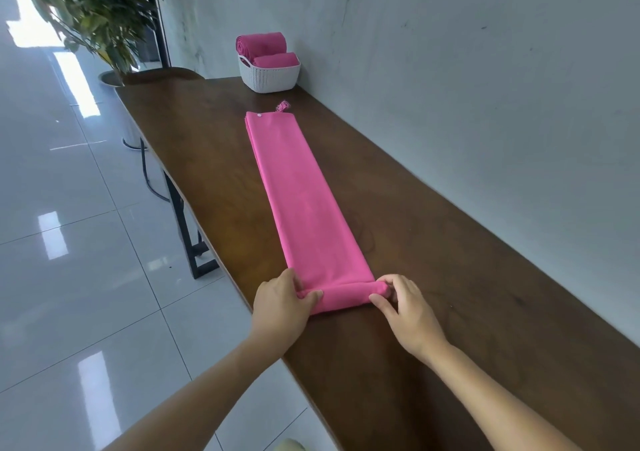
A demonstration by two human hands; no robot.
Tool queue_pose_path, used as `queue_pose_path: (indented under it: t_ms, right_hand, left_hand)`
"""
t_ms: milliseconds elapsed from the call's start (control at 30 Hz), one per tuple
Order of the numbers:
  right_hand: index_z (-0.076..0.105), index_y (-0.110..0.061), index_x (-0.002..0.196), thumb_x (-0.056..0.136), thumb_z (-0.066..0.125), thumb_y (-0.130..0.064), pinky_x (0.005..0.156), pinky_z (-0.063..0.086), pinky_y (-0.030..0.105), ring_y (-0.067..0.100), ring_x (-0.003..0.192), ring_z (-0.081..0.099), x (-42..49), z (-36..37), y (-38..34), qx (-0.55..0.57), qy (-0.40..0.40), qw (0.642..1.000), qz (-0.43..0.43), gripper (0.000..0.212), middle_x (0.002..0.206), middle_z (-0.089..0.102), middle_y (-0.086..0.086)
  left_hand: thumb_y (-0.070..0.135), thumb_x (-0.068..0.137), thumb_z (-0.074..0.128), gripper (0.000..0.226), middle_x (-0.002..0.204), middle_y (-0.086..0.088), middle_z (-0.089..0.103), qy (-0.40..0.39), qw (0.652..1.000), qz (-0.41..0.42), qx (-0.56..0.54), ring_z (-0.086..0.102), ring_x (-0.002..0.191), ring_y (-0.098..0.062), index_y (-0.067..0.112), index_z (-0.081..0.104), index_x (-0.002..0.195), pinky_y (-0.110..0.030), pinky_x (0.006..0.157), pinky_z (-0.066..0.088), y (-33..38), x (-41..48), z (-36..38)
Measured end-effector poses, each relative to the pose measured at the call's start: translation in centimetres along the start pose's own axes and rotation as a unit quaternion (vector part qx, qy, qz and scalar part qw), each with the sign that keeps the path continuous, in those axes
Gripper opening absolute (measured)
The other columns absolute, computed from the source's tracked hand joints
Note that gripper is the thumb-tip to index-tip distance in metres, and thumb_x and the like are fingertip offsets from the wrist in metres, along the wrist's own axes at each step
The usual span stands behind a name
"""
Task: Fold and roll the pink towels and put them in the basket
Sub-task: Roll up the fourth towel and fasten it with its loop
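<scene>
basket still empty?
No, the white basket at the far end of the table already holds two rolled pink towels.

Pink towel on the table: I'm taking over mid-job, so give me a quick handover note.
Hands: left hand and right hand each grip an end of the started roll at the near end of the pink towel, folded into a long strip on the table.
Done: two rolled towels sit in the white basket at the far end.
Left: roll this strip up, then basket it.
</scene>
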State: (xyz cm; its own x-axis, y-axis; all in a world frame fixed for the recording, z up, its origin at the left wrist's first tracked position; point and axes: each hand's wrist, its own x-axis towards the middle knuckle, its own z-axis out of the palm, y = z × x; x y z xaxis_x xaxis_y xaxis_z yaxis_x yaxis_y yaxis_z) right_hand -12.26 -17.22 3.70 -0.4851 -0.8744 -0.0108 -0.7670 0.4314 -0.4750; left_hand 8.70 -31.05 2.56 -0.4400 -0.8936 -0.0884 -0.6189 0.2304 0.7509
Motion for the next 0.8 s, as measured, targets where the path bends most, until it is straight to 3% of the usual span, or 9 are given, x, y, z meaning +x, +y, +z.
queue_pose_path:
  t_ms: [100,233,367,467,600,800]
  right_hand:
    - [0.051,-0.031,0.108,0.089,0.036,-0.071,0.074,0.04,0.021,0.006,0.102,0.051,1.1,-0.2,-0.3,-0.015,-0.023,1.0,-0.001,0.048,0.106,0.055,-0.016]
    - [0.054,-0.027,0.107,0.088,0.034,-0.074,0.071,0.042,0.026,0.009,0.099,0.055,2.9,-0.3,-0.7,-0.042,-0.056,0.997,0.025,0.055,0.109,0.059,-0.011]
    - [0.057,-0.025,0.108,0.091,0.038,-0.074,0.067,0.045,0.027,0.012,0.093,0.061,4.4,-0.7,-1.3,-0.038,-0.086,0.993,0.07,0.055,0.106,0.064,-0.007]
    - [0.062,-0.023,0.106,0.087,0.038,-0.079,0.077,0.05,0.034,0.014,0.095,0.063,5.3,-0.9,-1.6,-0.033,-0.097,0.991,0.088,0.064,0.106,0.066,-0.006]
    - [0.057,-0.025,0.098,0.089,0.041,-0.076,0.063,0.045,0.025,0.007,0.085,0.06,5.9,-0.6,-2.3,-0.015,-0.06,0.994,0.089,0.054,0.098,0.065,-0.008]
    - [0.047,-0.029,0.102,0.096,0.028,-0.067,0.056,0.037,0.014,-0.001,0.08,0.057,5.8,0.2,-3.5,-0.008,0.007,1.0,0.023,0.042,0.097,0.063,-0.01]
  left_hand:
    - [0.045,0.091,0.071,0.026,0.098,0.01,0.051,0.035,0.998,0.045,-0.001,0.054,0.085,-0.007,0.024,0.057,0.095,-0.025,0.079,0.054,0.1,-0.7,0.2]
    - [0.042,0.098,0.062,0.017,0.102,0.013,0.049,0.047,0.989,0.137,0.022,0.05,0.091,-0.007,0.026,0.057,0.102,-0.026,0.083,0.053,-0.7,-1.3,0.3]
    - [0.055,0.095,0.06,0.037,0.117,0.013,0.05,0.024,0.982,0.175,0.069,0.047,0.102,-0.007,0.029,0.056,0.121,-0.022,0.089,0.049,-2.0,-1.5,0.0]
    - [0.061,0.095,0.055,0.041,0.116,0.013,0.055,0.028,0.98,0.164,0.106,0.047,0.102,-0.008,0.03,0.058,0.122,-0.022,0.089,0.048,-2.1,-0.8,-0.4]
    - [0.063,0.098,0.046,0.039,0.109,0.014,0.059,0.024,0.985,0.121,0.125,0.051,0.098,-0.007,0.029,0.057,0.115,-0.022,0.088,0.05,-1.1,0.0,-0.9]
    - [0.059,0.095,0.056,0.032,0.089,0.012,0.062,0.025,0.995,0.041,0.086,0.059,0.081,-0.007,0.027,0.059,0.099,-0.03,0.077,0.058,-0.9,1.7,-1.5]
